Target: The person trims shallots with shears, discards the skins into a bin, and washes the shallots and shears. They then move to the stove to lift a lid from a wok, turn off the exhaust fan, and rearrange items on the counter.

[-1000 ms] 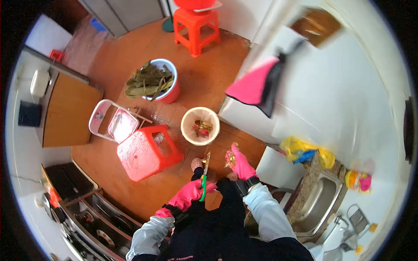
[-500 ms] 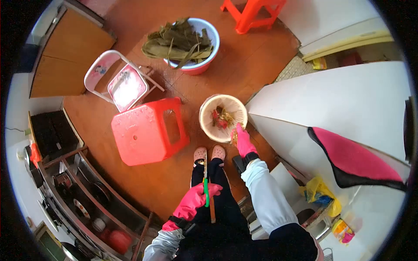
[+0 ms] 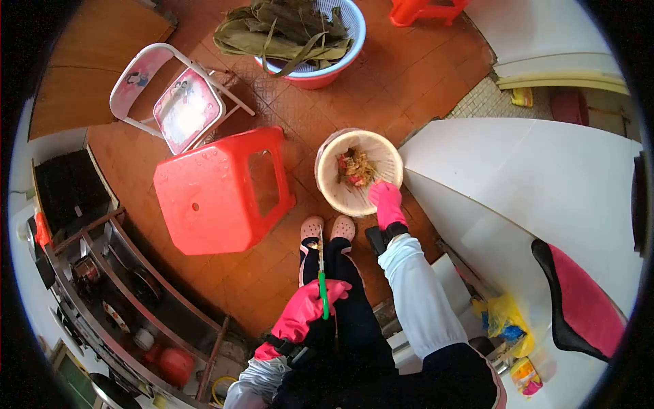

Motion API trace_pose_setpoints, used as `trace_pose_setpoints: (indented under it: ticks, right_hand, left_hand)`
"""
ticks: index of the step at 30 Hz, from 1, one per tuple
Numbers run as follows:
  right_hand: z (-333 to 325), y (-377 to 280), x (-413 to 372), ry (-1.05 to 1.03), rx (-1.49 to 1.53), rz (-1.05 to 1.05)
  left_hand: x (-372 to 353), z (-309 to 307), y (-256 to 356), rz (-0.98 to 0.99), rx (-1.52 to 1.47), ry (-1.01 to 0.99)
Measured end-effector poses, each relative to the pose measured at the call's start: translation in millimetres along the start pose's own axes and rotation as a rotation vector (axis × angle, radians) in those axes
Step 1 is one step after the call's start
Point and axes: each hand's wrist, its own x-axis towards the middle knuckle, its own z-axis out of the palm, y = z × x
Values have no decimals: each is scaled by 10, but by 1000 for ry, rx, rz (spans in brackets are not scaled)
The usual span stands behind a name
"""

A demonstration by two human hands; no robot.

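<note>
My left hand (image 3: pixel 315 308), in a pink rubber glove, is closed around the green handle of a pair of scissors (image 3: pixel 323 290). Their long blade points away from me, over my legs. My right hand (image 3: pixel 387 203), gloved in pink too, reaches over the near right rim of a cream waste bin (image 3: pixel 330 192). Its fingers point down into the bin and appear loosened, with nothing visible in them. Straw-coloured strands and red scraps (image 3: pixel 355 169) lie at the bin's bottom.
A red plastic stool (image 3: pixel 204 198) and a pink folding chair (image 3: pixel 187 112) stand left of the bin. Beyond it, a blue basket (image 3: pixel 355 41) holds long green leaves (image 3: pixel 286 37). White panels (image 3: pixel 504 163) are at right, a metal rack (image 3: pixel 157 313) at left.
My right hand has moved over the bin rim and let go of the straw-coloured strands, and the pile inside looks larger. My left hand keeps hold of the scissors. The view has shifted slightly.
</note>
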Motion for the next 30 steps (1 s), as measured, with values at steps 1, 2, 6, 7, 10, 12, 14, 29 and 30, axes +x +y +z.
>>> trace_pose_setpoints:
  ticks: [1,2,6,7,10,12,14,29,30]
  right_hand:
    - [17,-8,-23,41,-43,-8]
    - [35,-22,-41,82,-85,-15]
    - [115,-130,-178,95,-178,-15]
    - [152,-165,-266,124,-160,-62]
    - [42,-206,-472,62,-33,-73]
    - [10,-374,-866,-19,60,-52]
    - [5,-576,-1396,-41,93,-51]
    - [-1379,-459,-5562,386,571,-508]
    - [-1516,-336,-5761,497,630,-515]
  left_hand:
    - [3,-16,14,-4,3,-5]
    - [10,-29,26,-4,6,-6]
    - [23,-74,87,-23,48,-16]
    - [11,-75,112,-32,52,-24]
    - [-51,-32,165,-33,25,-56]
    - [-155,17,287,-43,47,-91]
    - [-298,89,417,-47,78,-139]
    - [-1623,1916,1043,73,1008,-919]
    - [-1717,2116,1023,35,1073,-958]
